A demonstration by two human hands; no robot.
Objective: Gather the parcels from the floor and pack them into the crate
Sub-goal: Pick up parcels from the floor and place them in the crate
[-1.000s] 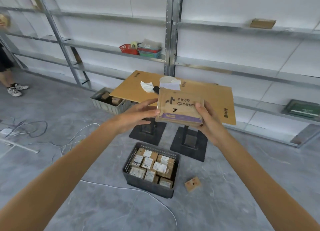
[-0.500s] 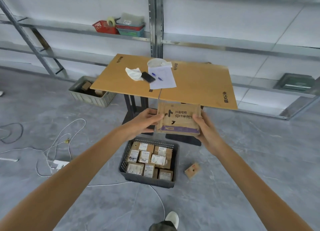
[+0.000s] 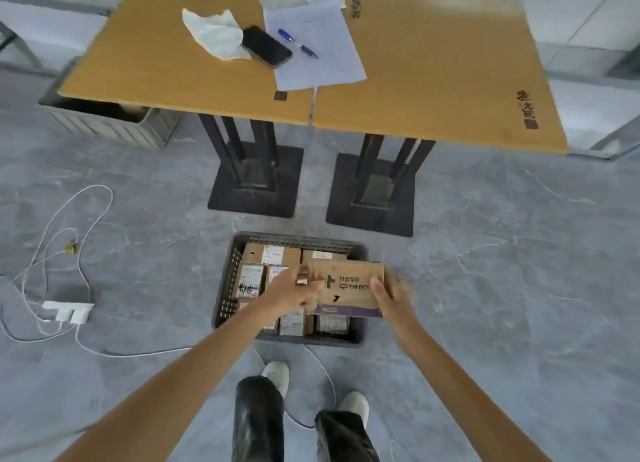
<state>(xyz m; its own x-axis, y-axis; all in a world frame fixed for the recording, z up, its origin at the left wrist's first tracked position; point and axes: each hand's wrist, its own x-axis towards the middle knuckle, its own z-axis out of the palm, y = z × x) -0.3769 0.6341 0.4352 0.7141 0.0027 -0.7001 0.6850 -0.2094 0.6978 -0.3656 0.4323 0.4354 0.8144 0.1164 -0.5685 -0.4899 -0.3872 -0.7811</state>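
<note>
Both hands on the flat cardboard parcel [image 3: 346,288] here: my left hand [image 3: 294,290] curls round its left edge, my right hand [image 3: 389,293] grips the right edge with the thumb on top, and it sits over the right half of the dark crate [image 3: 225,288] on the floor [image 3: 485,288]. Whether it touches the boxes [image 3: 273,254] packed in rows beneath, I can't tell. My shoes [image 3: 277,375] stand just short of the crate, and beyond it there's the tabletop [image 3: 433,63] with a phone [image 3: 266,46], a pen [image 3: 298,43], a sheet of paper [image 3: 318,56] and a crumpled tissue [image 3: 214,34].
</note>
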